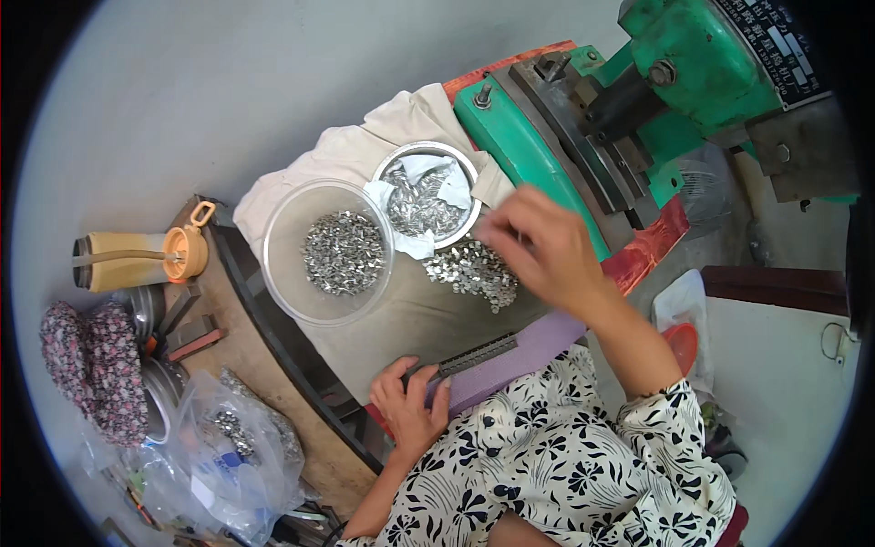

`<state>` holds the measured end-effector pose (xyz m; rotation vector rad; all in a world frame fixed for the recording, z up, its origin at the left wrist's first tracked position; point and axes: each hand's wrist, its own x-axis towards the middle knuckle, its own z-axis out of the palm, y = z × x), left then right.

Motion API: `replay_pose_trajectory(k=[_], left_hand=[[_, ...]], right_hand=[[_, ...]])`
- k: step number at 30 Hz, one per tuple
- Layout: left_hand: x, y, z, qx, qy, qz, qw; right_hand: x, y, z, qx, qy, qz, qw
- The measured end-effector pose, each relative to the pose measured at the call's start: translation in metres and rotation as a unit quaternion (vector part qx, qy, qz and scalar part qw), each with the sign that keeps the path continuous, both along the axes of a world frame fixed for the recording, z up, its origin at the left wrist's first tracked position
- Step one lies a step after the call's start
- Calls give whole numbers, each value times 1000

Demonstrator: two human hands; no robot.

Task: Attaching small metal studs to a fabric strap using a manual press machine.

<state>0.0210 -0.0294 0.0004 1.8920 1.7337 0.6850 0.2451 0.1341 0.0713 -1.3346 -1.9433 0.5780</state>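
Observation:
My left hand (410, 406) grips the near-left end of a dark slotted metal strip (478, 356), fingers and thumb on either side of it. The strip lies along a purple pad (492, 376) at my lap. Farther right, my right hand (538, 239) hovers over the heap of small shiny metal pieces (469, 272), its fingertips drawn together; what they hold, if anything, is too small to make out. Touching the heap is a metal bowl (476, 173) of thin silvery pieces and white paper scraps. A clear plastic tub (284, 296) of small grey metal parts stands left of it.
A green press (519, 150) rises at the upper right, on a red board (652, 244). Beige cloth (342, 342) covers the work surface. On a wooden table (305, 410) at left are an orange-lidded bottle (128, 262), a flowered cloth (91, 369) and a clear plastic bag (205, 465).

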Motion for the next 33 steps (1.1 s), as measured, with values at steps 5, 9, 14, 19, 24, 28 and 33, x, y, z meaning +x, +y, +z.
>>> replay_pose_trajectory(k=[5, 9, 14, 19, 24, 28, 33], left_hand=[[1, 7, 3, -6, 5, -27, 1000], [2, 4, 6, -10, 9, -17, 1000], [3, 8, 0, 6, 8, -29, 1000], [7, 15, 4, -5, 4, -37, 999], [9, 16, 13, 1, -41, -22, 999], [4, 17, 10, -14, -81, 3, 997], [2, 20, 12, -32, -127, 8, 991]], right_hand=[[-4, 26, -11, 94, -54, 10, 994], [30, -37, -9, 75, -15, 11, 997], [102, -116, -40, -68, -28, -153, 985], [123, -117, -47, -65, -116, -143, 981], [133, -117, -52, -132, -45, -126, 982], [129, -131, -43, -113, -63, -130, 983], [94, -139, -20, -137, -2, -114, 984]])
